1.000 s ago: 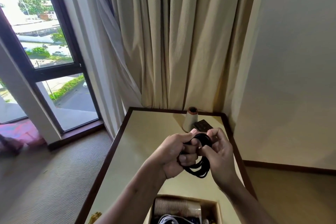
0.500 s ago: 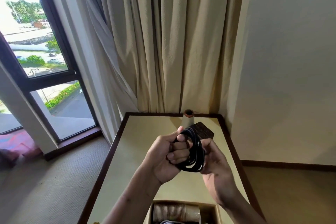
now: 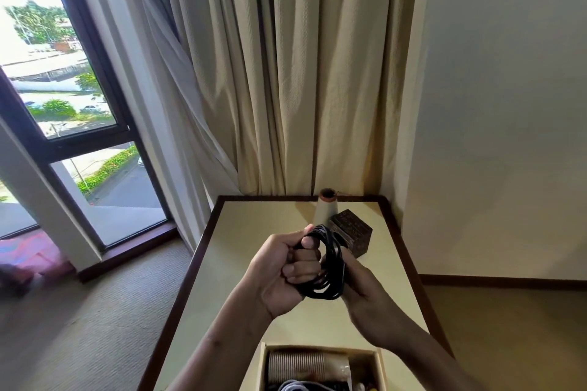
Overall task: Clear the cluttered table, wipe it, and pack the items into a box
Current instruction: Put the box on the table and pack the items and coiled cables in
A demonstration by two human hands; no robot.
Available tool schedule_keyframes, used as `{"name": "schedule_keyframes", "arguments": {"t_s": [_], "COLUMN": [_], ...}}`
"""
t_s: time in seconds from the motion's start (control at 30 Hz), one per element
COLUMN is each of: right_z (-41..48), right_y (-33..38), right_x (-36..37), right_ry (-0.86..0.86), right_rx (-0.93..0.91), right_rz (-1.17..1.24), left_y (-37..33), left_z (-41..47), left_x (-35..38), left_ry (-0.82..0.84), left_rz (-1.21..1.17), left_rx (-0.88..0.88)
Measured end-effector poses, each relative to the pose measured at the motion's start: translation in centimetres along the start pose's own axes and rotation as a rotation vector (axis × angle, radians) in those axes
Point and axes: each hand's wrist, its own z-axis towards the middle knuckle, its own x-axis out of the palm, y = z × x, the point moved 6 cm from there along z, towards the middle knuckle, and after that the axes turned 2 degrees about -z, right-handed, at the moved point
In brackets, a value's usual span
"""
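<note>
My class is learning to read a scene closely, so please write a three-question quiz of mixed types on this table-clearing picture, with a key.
1. True or false: the coiled black cable lies in the box.
2. Which hand has its fingers closed through the coil? A) left hand B) right hand
3. Fill in: beside the cone-shaped spool at the table's far edge stands a dark carved ____.

Key
1. False: both hands hold it above the table.
2. A
3. wooden box
</note>
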Motion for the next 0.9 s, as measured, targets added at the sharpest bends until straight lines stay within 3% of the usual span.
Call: {"name": "schedule_keyframes", "arguments": {"t_s": [0.13,0.33,0.5,0.63,0.73,0.9], "right_z": [-0.1,-0.3,-1.0,-0.9,-0.7,-0.1], "right_y": [0.4,0.4,0.6,-0.9,-1.5,-2.0], "right_x": [0.1,0.3,1.1,0.1,-0.4,-1.8], "right_ry": [0.062,-0.189,-0.053,-0.041,0.064,0.174], "right_rx": [0.000,-0.117,-0.083,-0.068,-0.044,0.083], "right_rz": [0.091,0.049,0.053,-0.136,-0.269,-0.239], "left_y": [-0.1,-0.3,0.2,0.3,0.2,0.2], "left_z": [-0.3,-0.3,0.0,0.1,0.1,0.3], "left_x": [-0.4,0.1,-0.4,-0.4,-0.3,-0.6], "left_ry": [-0.034,-0.029,-0.050,-0.086,-0.082,-0.017], "left_rz": [-0.025,0.008,0.075,0.167,0.286,0.339], "left_rx": [0.024,0.041,0.001,-0.022,0.005,0.075]}}
